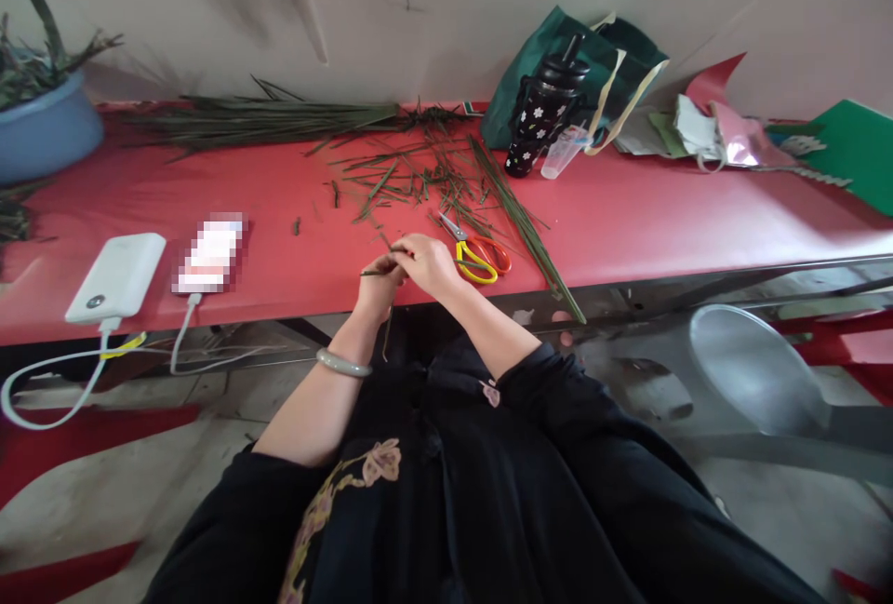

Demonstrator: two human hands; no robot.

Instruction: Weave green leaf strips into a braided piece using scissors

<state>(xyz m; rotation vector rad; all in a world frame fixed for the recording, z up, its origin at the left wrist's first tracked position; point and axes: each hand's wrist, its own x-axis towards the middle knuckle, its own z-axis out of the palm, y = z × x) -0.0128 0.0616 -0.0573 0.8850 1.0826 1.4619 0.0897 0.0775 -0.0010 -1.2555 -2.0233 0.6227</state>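
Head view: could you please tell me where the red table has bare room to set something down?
The red table is bare on its right stretch, between the scissors and the paper scraps. Another bare patch lies between the phone and both hands. The middle is crowded with leaf strips; the far edge holds a leaf bundle.

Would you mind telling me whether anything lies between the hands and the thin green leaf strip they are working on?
Nothing visible does: the left hand and right hand both already pinch the leaf strip at the near edge of the red table. The scissors lie just beside the right hand, not between.
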